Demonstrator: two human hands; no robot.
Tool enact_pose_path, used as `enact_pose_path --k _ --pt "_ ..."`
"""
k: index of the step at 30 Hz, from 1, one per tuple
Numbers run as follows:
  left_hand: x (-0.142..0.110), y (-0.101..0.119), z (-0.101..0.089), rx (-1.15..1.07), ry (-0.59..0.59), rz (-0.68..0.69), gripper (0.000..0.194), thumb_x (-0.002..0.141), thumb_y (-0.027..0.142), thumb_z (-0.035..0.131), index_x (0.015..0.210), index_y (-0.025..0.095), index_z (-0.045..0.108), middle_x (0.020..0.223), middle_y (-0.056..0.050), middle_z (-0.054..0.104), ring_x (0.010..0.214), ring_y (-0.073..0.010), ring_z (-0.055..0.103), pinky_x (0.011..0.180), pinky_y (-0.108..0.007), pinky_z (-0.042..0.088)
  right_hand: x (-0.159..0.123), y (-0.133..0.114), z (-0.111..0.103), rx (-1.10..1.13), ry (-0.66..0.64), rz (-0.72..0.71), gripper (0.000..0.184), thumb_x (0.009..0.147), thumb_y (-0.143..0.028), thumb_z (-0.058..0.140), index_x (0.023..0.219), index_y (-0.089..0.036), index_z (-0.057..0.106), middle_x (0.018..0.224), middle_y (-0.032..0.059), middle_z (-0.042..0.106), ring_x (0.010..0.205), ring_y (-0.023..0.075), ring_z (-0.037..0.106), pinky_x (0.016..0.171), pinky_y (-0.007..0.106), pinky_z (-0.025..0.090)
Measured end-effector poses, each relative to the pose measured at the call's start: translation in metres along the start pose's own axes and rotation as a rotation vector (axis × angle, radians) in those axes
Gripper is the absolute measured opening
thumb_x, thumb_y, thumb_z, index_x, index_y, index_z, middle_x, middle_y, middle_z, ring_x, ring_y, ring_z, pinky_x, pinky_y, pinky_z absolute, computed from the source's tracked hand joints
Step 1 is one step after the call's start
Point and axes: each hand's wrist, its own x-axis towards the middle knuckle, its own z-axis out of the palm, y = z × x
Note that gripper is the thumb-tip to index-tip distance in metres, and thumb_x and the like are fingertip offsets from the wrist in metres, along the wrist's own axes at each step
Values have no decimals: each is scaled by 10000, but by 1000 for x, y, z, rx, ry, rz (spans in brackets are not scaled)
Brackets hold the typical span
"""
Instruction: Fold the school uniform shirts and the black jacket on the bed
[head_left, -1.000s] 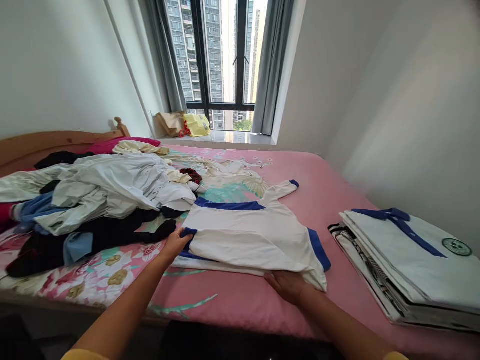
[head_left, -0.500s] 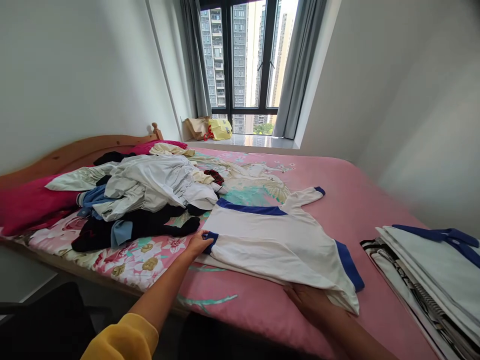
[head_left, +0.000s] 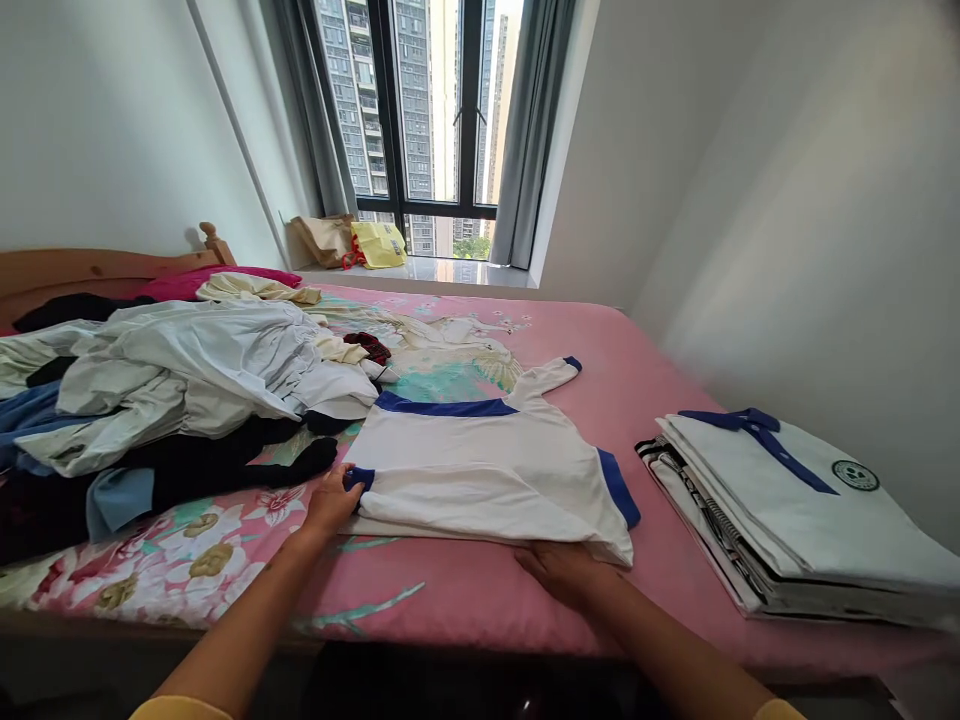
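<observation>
A white shirt (head_left: 480, 465) with blue trim lies spread on the bed, its near side folded over toward the middle. My left hand (head_left: 332, 502) pinches the blue sleeve cuff (head_left: 360, 478) at the shirt's left end. At the near edge, my right hand (head_left: 559, 572) rests low on the sheet, fingers stretched out and thumb apart. Its fingertips are partly hidden at or beneath the shirt's edge. The other sleeve (head_left: 551, 377) points away to the far right, and a wide blue band runs along the right end.
A loose heap of clothes (head_left: 202, 360) covers the left of the bed. Folded shirts are stacked (head_left: 810, 500) at the right. Pink floral bedding (head_left: 435, 600) shows around the shirt. A paper bag (head_left: 324, 240) and a yellow bag (head_left: 379, 245) sit on the windowsill.
The view has turned to the right, so everything appears farther left and more of the folded stack shows. Both hands keep nearly the same places on the shirt.
</observation>
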Motion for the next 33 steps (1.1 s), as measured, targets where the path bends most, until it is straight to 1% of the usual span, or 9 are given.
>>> enact_pose_path --k 3,6,9,12,16,19,24,28,33 --pt "-13 4 0 22 63 64 440 747 317 532 1160 165 525 1200 -128 554 1156 -257 491 996 -365 357 -3 8 3 -6 -17 -8 696 870 -649 233 1428 -236 275 1462 68 304 1326 259 290 1085 396 196" --pt "-20 7 -2 -9 71 37 429 759 346 531 1155 179 525 1217 -121 555 1186 -269 468 1001 -385 349 -4 15 8 -16 -6 -22 686 874 -644 221 1424 -240 286 1447 74 333 1307 264 318 1072 394 205" --pt "-17 14 -5 -48 48 -68 427 691 338 614 1081 170 571 1041 -126 644 1006 -300 586 881 -419 434 -4 16 11 -24 24 -44 683 876 -642 221 1436 -253 249 1462 64 304 1328 261 278 1080 389 182" --pt "-4 33 -12 -122 40 -94 419 620 301 676 1011 166 609 840 -74 677 801 -247 639 751 -351 485 -2 16 14 -43 67 -68 699 874 -644 235 1451 -252 193 1479 65 265 1341 261 252 1092 388 163" --pt "15 73 -29 -277 47 17 467 687 352 623 1119 181 580 877 -33 668 754 -167 632 687 -252 481 3 18 21 -86 130 -74 712 872 -637 265 1449 -222 212 1466 89 289 1322 277 287 1086 407 185" --pt "24 86 -38 -348 62 147 502 733 376 575 1200 196 534 945 -31 651 800 -160 622 697 -238 471 6 20 27 -115 195 -59 695 876 -608 303 1440 -208 242 1461 95 299 1316 285 296 1081 417 199" --pt "14 47 -25 -87 2 16 432 705 282 584 1128 199 572 853 -17 657 770 -165 619 697 -244 461 5 19 28 -123 235 -50 699 868 -606 336 1432 -200 264 1456 102 307 1316 292 294 1079 426 208" --pt "0 14 -7 -30 -52 -26 336 707 258 570 1037 210 609 757 8 663 740 -165 628 687 -245 469 3 15 23 -111 226 -44 688 868 -606 334 1426 -208 280 1447 101 324 1303 291 312 1068 420 225" --pt "-5 12 -8 6 -1 28 351 731 223 529 1072 175 597 922 -55 675 884 -208 627 820 -313 475 -1 18 23 -137 203 -59 628 888 -576 302 1394 -206 348 1356 109 447 1259 288 363 1046 431 256"
